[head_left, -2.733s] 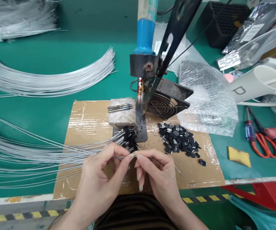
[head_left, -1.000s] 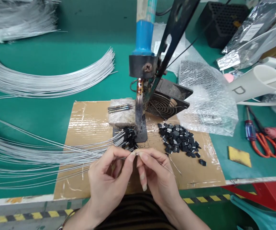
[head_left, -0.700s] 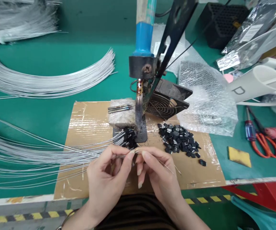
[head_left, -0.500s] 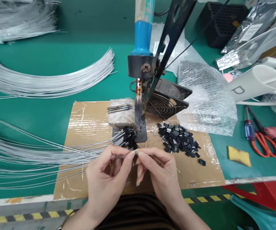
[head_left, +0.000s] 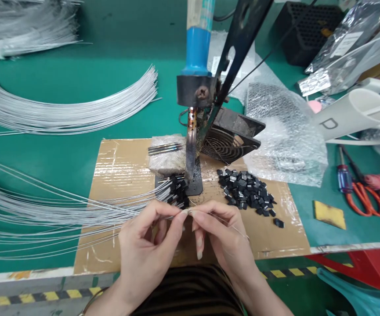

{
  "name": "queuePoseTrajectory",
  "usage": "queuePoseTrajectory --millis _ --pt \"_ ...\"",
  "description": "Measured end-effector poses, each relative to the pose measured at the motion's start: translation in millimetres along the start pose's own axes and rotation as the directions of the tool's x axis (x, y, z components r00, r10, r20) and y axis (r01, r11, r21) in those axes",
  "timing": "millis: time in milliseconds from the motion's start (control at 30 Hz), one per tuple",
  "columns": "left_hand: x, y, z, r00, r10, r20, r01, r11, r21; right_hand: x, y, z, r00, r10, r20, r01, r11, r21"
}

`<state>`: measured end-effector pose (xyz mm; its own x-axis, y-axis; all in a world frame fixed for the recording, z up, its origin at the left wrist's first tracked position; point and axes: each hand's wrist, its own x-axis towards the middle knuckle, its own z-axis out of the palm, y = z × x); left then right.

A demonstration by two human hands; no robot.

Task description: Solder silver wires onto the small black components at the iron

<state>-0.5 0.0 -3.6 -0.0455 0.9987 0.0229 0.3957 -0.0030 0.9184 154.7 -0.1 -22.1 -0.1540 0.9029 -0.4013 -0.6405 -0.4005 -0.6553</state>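
Observation:
My left hand [head_left: 153, 241] and my right hand [head_left: 226, 232] meet fingertip to fingertip over the cardboard's front half. Thumb and forefinger of each are closed in a pinch on thin wire, though the fingertips hide the exact spot. Fine strands trail back across my right palm. To the left runs a bundle of grey-white wires [head_left: 110, 210], many tipped with small black pieces [head_left: 177, 189] just beyond my left fingers. A blue-handled soldering iron [head_left: 195, 52], clamped in a black bracket, points down behind my hands. Loose black pieces [head_left: 245, 188] lie heaped beyond my right hand.
A cardboard sheet [head_left: 120, 162] covers the bench's middle. Near the iron are a wrapped block [head_left: 166, 164] and a small fan [head_left: 231, 140]. Another wire bundle [head_left: 67, 115] curves at left. Rightward lie a yellow sponge [head_left: 330, 214], orange-handled scissors [head_left: 366, 202] and a white mug [head_left: 354, 114].
My right hand has turned slightly, its lower fingers shifting right and down. The strands behind it have shifted too. My left hand is almost still.

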Motion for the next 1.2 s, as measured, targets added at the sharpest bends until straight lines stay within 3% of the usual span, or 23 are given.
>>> queuePoseTrajectory --millis 300,667,900,1000,1067,1133,1200 --pt "2.8 -1.4 4.5 0.999 0.004 -0.037 -0.004 1.000 0.011 2.1 -4.9 1.1 1.000 0.031 0.007 -0.031 0.999 0.024" --pt "-0.6 -1.1 14.1 0.992 0.053 -0.117 -0.051 0.998 0.023 -0.6 7.5 11.3 0.995 0.007 -0.102 0.006 0.992 0.123" --pt "0.2 1.0 14.6 0.994 -0.048 -0.095 0.045 0.999 -0.024 -0.5 12.3 11.7 0.995 -0.019 -0.101 0.030 0.994 0.102" --pt "4.4 1.7 11.3 0.991 -0.054 -0.121 0.052 0.998 -0.024 -6.2 7.3 -3.3 0.990 -0.133 -0.047 0.133 0.991 -0.010" --pt "7.6 2.6 9.1 0.988 -0.068 -0.136 0.067 0.998 -0.009 -13.5 -1.2 -19.9 0.957 -0.283 -0.069 0.265 0.945 -0.194" --pt "9.7 4.2 7.6 0.988 -0.085 -0.130 0.085 0.996 -0.004 -22.0 -12.6 -38.4 0.869 -0.475 -0.137 0.356 0.794 -0.493" --pt "9.8 6.4 7.5 0.985 -0.116 -0.130 0.115 0.993 -0.013 -29.4 -24.1 -55.0 0.771 -0.623 -0.132 0.319 0.556 -0.768"
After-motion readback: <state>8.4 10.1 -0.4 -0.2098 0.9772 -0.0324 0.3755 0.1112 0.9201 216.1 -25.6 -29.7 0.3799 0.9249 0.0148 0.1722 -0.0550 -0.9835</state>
